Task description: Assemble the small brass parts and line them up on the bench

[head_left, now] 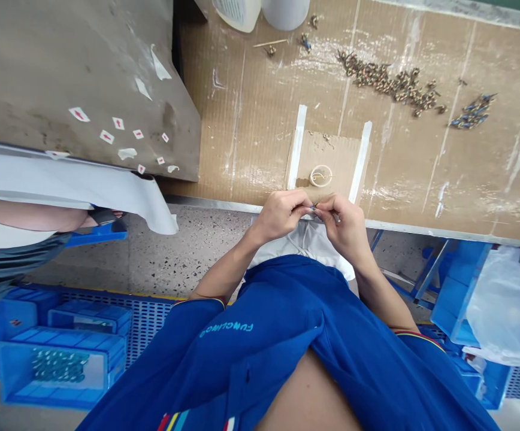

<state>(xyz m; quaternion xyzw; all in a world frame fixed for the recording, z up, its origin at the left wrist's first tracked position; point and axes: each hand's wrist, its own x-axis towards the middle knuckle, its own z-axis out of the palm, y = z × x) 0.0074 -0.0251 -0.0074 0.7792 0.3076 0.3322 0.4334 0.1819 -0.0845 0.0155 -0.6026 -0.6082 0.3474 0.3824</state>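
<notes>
A: Small part (314, 206), where?

B: Between both hands, near the close edge of the desk (251, 131). Dark, bluish; too tiny to read further.

A: Fingers?

B: Left hand (282, 212): thumb and forefinger pinched on it. Right hand (343, 224): same, from the other side. Fingertips almost meeting. Probably a double pinch because so little of it can be gripped.

A: Nearest thing?

B: White cup (321, 184), just beyond the hands, on a cardboard pad (345, 149). Something thin inside it. Seems put there for short reach.

A: Pad loose?

B: Left tape (298, 146) and right tape (360, 161) run down its sides; presumably they stop it sliding.

A: Farther out?

B: Brassy pile (390, 81), beyond and to the right. Bluish bunch (473, 112) farther right, apart from it; perhaps so the two don't mix. Stick (270, 43) at the far side, left of the pile.

A: Off the desk?

B: Blue bin (8, 371) low on the left, teal pieces (60, 365) in it, likely to contain them. Above it, part of another person (17, 263); what they hold, cannot tell.
</notes>
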